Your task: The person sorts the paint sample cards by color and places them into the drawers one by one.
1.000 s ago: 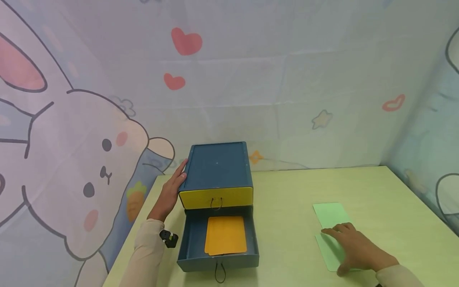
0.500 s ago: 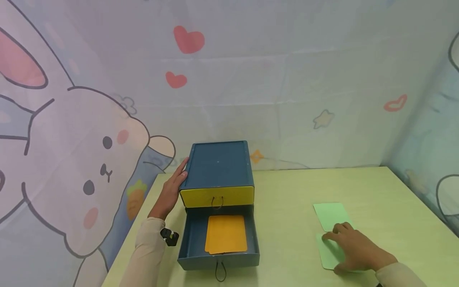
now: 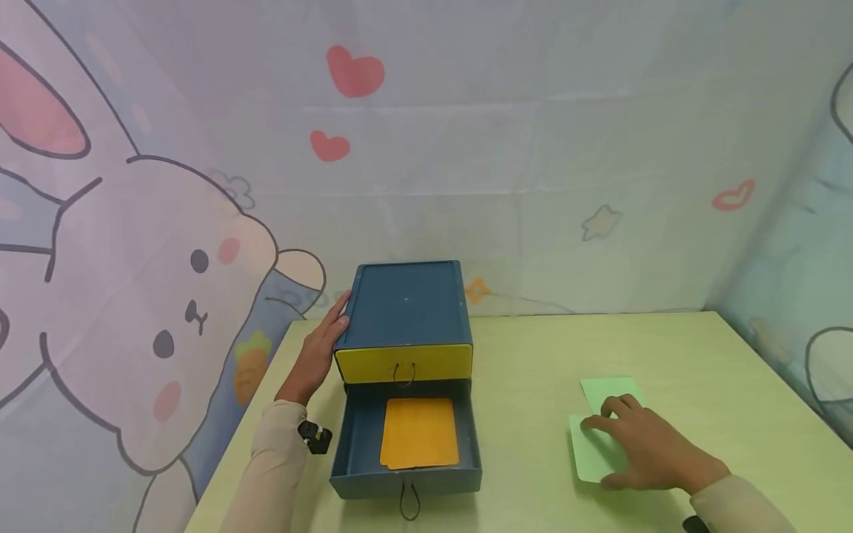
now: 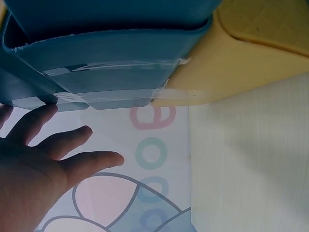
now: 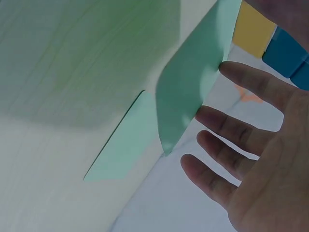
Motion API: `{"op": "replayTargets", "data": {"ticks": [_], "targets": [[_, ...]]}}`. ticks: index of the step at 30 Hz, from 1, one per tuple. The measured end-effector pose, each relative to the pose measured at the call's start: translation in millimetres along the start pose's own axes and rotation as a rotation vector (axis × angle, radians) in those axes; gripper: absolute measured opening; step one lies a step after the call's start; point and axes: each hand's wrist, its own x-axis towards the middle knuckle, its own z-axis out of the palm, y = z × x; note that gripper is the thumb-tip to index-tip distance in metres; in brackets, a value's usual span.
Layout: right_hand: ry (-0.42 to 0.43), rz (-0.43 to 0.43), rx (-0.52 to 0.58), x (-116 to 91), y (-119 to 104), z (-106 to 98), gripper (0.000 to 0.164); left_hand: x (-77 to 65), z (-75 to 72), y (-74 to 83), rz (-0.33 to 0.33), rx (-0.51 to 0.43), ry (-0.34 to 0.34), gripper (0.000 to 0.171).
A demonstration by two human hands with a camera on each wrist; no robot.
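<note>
One green card (image 3: 593,453) is pinched by the right hand (image 3: 656,448), left hand (image 3: 315,361) extended against the cabinet (image 3: 408,303): apparently the lifting step, next likely requiring carriage to the drawer (image 3: 363,487).

The drawer unit (image 3: 403,303) is smooth with a dull sheen; plastic or coated board, I can't tell which. Along its side, strips of clear tape (image 4: 120,95) look glossy. Its yellow front (image 3: 433,363) is matt and fairly plain. In the unit's lower drawer (image 3: 420,485), smooth inside, the orange cards (image 3: 420,433) look like flat, matt paper. To the unit's right, the green card (image 5: 186,87) I hold is thin, bendy paper with a soft sheen, like the second green card (image 5: 125,145) there. Under the unit, the tabletop (image 3: 526,414) shows fine wood-like grain, low in gloss. Behind it, the backdrop (image 3: 433,222) is creased, matt cloth; left of it, my sleeve (image 3: 269,451) is matt cloth too.
</note>
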Motion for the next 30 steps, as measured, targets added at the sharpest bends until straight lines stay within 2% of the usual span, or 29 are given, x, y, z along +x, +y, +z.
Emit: {"op": "replayTargets", "data": {"ticks": [6, 11, 19, 24, 27, 30], "targets": [[-0.020, 0.024, 0.010, -3, -2, 2, 0.071, 2.3, 1.3, 1.7, -0.003, 0.000, -0.016, 0.054], [-0.012, 0.002, 0.022, -3, 0, 10, 0.071, 1.8, 0.0, 2.0, -0.017, 0.002, -0.002, 0.053], [-0.096, 0.017, 0.060, -9, 1, 32, 0.078, 1.9, 0.3, 1.3, -0.009, 0.019, -0.001, 0.052], [-0.046, 0.009, 0.032, -8, 0, 35, 0.087, 1.0, -0.4, 1.4, -0.011, 0.020, 0.002, 0.052], [-0.030, 0.002, 0.043, -4, -8, 31, 0.086, 0.2, -1.2, 1.0, -0.015, 0.020, 0.000, 0.052], [-0.049, -0.004, 0.097, 4, -28, 22, 0.078, -0.8, -2.4, 1.6, -0.019, 0.024, 0.002, 0.053]]}}
